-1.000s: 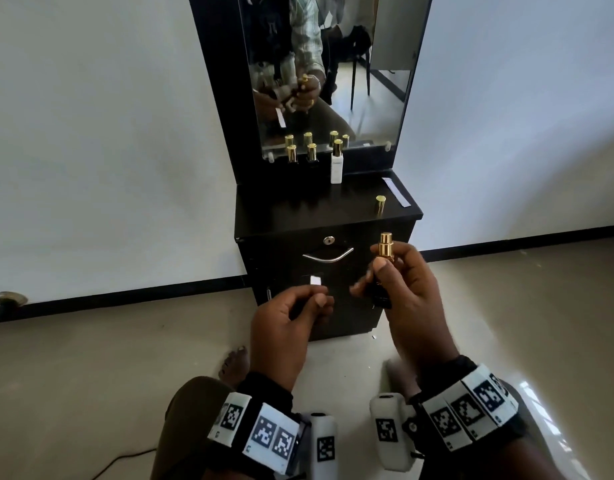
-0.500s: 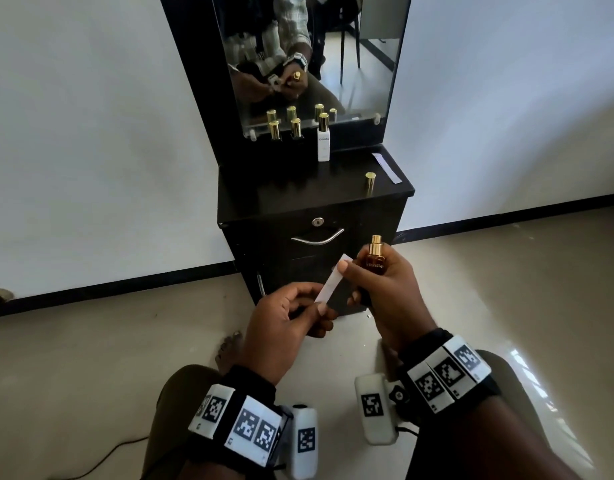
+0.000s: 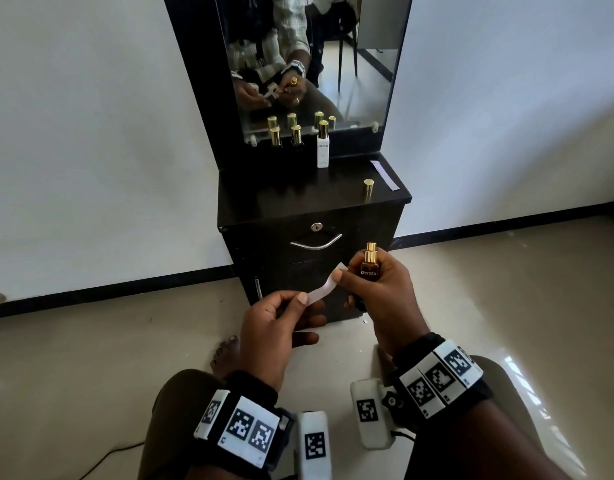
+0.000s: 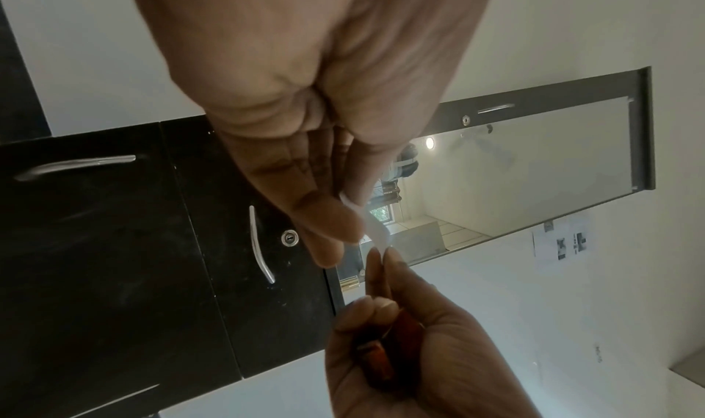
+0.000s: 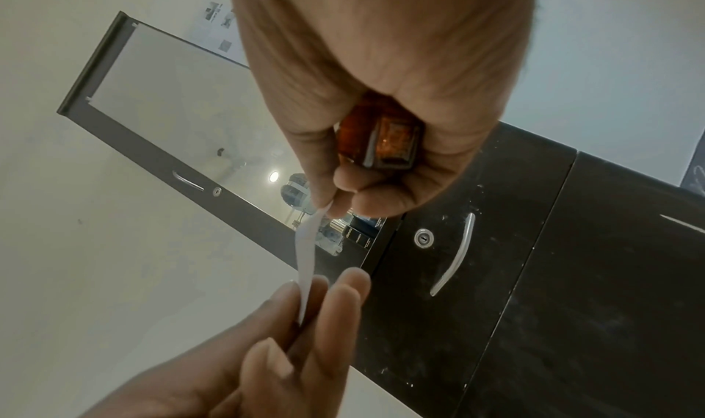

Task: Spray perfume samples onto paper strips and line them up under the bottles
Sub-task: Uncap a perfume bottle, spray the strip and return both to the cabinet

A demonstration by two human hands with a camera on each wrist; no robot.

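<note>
Strip in my left hand, open amber bottle in my right, not yet sprayed as far as I can judge.

Head view: my left hand [image 3: 274, 327] pinches the paper strip [image 3: 324, 285] at its near end; my right hand [image 3: 378, 292] wraps the amber bottle [image 3: 369, 268], thumb touching the strip's far end. On the cabinet top [image 3: 298, 199] stand three capped bottles [image 3: 296, 135], a loose gold cap [image 3: 368, 190] and one laid strip [image 3: 384, 174]; several remain to do. Left wrist view: thumb and fingers [image 4: 328, 225] closed on the paper. Right wrist view: fingers curled round the bottle's base [image 5: 381, 141], strip [image 5: 307, 261] hanging between both hands.
</note>
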